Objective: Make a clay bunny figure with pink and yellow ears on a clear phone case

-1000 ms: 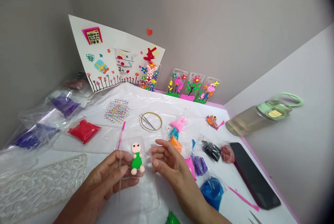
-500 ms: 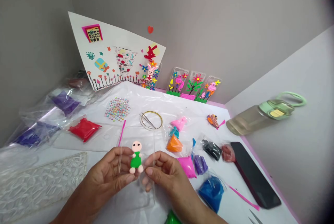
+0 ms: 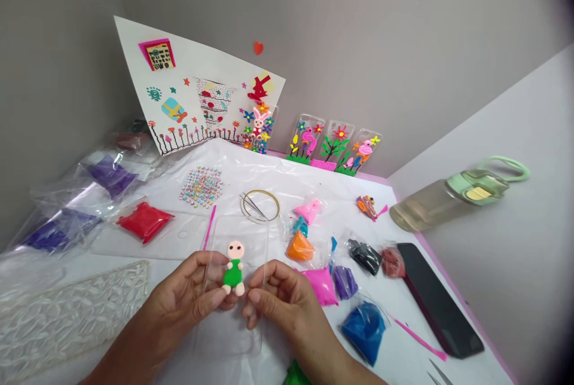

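Holding the clear case (image 3: 237, 334) above the counter (image 3: 287, 179), left hand (image 3: 191, 292) and right hand (image 3: 282, 295) each have a narrow grip, the doll (image 3: 233, 275) between them; the right's fingers were spread a second ago.

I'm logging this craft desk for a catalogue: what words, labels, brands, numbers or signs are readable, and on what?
No words, brands or numbers can be read for certain.
Yellow patch on white board: writing-like dark marks, too small and blurred.
Teal mark on that board: too blurred to tell.
Red heart on the wall: symbol only.
Held clear case: none visible.
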Action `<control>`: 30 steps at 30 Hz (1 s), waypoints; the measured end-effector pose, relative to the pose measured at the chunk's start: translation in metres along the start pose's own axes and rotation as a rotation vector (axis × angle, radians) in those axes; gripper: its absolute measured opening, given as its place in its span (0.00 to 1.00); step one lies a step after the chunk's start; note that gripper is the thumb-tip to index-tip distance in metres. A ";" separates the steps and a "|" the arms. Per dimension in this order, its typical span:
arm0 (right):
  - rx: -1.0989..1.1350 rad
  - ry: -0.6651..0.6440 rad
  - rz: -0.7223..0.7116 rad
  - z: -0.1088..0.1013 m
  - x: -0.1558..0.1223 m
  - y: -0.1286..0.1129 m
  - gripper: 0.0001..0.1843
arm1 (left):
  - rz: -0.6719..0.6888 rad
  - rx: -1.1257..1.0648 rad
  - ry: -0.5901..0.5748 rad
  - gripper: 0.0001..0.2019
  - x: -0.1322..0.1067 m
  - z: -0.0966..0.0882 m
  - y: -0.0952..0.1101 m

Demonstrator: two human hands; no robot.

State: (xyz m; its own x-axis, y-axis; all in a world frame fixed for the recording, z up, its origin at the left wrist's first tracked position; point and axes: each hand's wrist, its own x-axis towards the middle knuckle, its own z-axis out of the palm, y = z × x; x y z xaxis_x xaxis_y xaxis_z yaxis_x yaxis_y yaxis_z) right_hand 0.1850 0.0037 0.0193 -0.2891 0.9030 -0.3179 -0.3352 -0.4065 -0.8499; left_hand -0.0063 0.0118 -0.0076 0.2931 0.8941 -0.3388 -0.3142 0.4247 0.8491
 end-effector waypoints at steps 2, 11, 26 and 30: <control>-0.011 0.001 -0.002 0.002 -0.001 -0.001 0.19 | -0.008 0.004 0.021 0.18 0.000 0.000 -0.001; -0.012 -0.011 -0.019 0.005 -0.001 0.001 0.19 | 0.030 -0.021 0.021 0.21 0.000 0.002 -0.003; -0.062 -0.024 0.007 0.007 -0.002 0.009 0.21 | -0.009 0.031 0.099 0.21 -0.006 0.010 -0.008; -0.063 -0.032 0.000 0.007 -0.003 0.010 0.20 | 0.005 0.035 0.086 0.22 -0.005 0.009 -0.008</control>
State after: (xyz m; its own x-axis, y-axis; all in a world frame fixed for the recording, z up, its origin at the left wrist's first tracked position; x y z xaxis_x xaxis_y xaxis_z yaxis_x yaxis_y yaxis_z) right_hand 0.1763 -0.0036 0.0144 -0.3181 0.8977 -0.3049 -0.2787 -0.3959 -0.8750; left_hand 0.0032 0.0023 -0.0091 0.2124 0.9057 -0.3669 -0.2832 0.4164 0.8639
